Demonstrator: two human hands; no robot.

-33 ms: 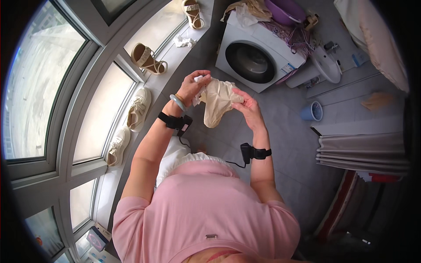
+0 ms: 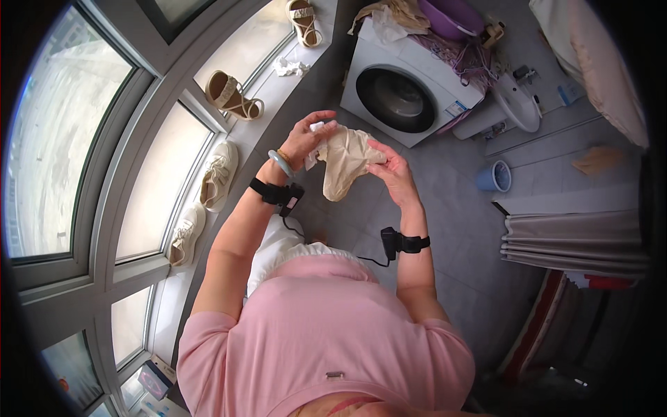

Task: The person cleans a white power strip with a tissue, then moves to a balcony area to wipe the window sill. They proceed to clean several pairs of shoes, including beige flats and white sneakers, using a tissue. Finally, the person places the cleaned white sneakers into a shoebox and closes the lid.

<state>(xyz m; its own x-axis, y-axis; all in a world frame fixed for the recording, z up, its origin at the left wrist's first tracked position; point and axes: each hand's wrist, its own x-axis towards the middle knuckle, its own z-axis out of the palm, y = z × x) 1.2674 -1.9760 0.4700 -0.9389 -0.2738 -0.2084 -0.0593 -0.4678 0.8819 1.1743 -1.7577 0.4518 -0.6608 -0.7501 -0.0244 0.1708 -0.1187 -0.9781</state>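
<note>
With the beige cloth (image 2: 347, 156) as the centre of our clock, we held it up over the grey floor (image 2: 451, 208), well apart from the washing machine (image 2: 445, 66). Our left hand (image 2: 308, 141), at 10 o'clock, gripped the cloth's edge between thumb and fingers, along with a white scrap (image 2: 318, 126); from this view we could not tell whether that scrap was a separate piece. Our right hand (image 2: 393, 171), at 3 o'clock, was closed in a pinch on the opposite edge, thumb below the fingers. The cloth was creased and roughly boot-shaped, its narrow end hanging toward 6 o'clock. The washing machine stood at 1 o'clock with a purple basin (image 2: 448, 21) on top, and a blue bin (image 2: 494, 176) stood at 3, beyond our right hand. On the window ledge (image 2: 260, 118), a sandal (image 2: 232, 97) lay at 10 o'clock and a pale shoe (image 2: 219, 175) at 9.
</note>
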